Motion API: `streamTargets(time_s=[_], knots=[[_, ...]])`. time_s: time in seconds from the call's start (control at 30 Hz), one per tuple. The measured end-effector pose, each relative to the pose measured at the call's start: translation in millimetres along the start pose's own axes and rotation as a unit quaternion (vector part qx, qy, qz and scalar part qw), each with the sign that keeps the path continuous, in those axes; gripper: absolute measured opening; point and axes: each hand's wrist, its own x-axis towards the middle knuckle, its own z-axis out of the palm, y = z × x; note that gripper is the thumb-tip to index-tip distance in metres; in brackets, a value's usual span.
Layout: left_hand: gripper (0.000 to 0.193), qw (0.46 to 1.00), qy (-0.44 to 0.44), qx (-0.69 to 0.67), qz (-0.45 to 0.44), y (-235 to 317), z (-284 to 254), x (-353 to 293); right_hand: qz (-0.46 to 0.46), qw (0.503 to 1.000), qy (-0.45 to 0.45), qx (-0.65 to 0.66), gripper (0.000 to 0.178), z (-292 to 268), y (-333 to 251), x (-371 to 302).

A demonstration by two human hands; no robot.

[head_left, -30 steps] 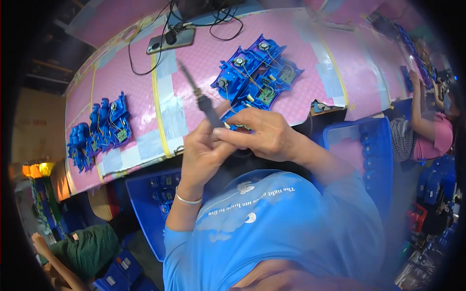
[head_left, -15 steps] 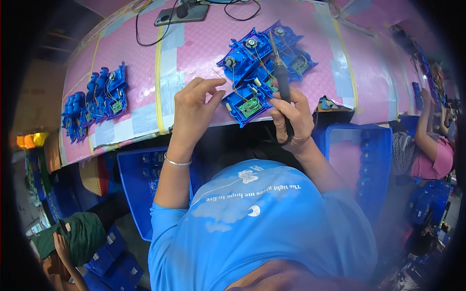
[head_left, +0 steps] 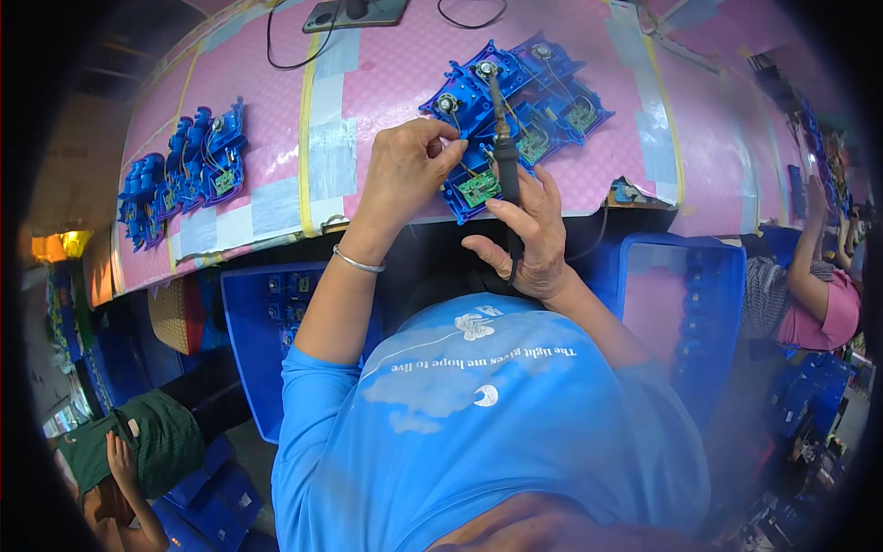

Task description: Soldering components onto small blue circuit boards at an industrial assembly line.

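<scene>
My left hand is closed in a pinch at the left edge of a group of blue plastic housings, with a thin wire at its fingertips. The housings lie open, showing round metal-centred speakers, green circuit boards and thin wires. My right hand holds a soldering iron by its black handle, with the thumb and some fingers loosely spread. The iron's metal shaft points away from me, its tip over the upper speaker; whether it touches cannot be told.
More blue housings lie on the pink table at the left. A phone and a black cable are at the far side. Blue bins stand below the table edge. Other people sit at both sides.
My left hand has moved right and closed into a pinch at the housings. The iron has shifted left, and my right fingers have loosened around it. The view has shifted slightly.
</scene>
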Motion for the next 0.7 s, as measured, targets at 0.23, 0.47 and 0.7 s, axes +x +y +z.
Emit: streamTargets(time_s=[0.23, 0.47, 0.7], knots=[[0.019, 1.0, -0.015, 0.015, -0.002, 2, 0, 1, 0.009, 1.0, -0.005, -0.009, 0.064, 3, 0, 0], [0.017, 0.986, 0.032, 0.127, 0.1, 12, -6, -12, 0.019, 0.999, -0.009, -0.029, 0.069, 6, -4, 0], [0.011, 0.995, 0.015, 0.095, -0.018, 25, -34, -41, 0.013, 0.999, -0.041, -0.033, 0.066, 4, -6, 4]])
